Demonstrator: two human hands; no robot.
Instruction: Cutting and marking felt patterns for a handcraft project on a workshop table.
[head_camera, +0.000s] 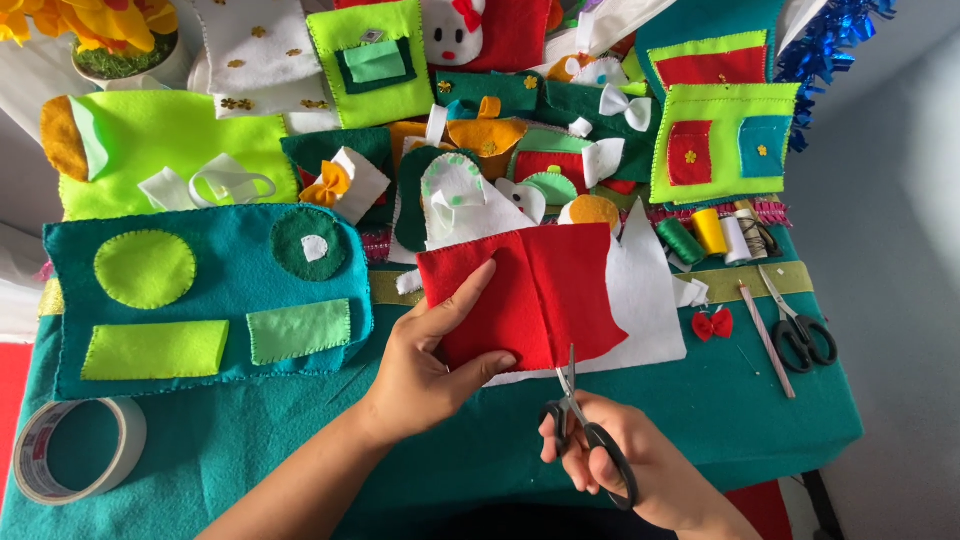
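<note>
- We judge the cut just begun: our left hand pinches the folded red felt near the table's front edge, thumb beneath.
- Our right hand grips the black scissors, blades slightly parted at the felt's lower edge; next calls for steady closing.
- Teal cloth covers the table; a tape roll sits at the front left corner, spare scissors near the right edge, grey floor beyond.

A work table draped in teal felt fills the scene, lit by soft, even daylight. Right of the table, a pale grey floor lies bare, with blue tinsel hanging past the table's far right corner. At the table's far left corner stands a white pot of yellow artificial flowers. A strip of red flooring shows beside the table's near left edge.
</note>
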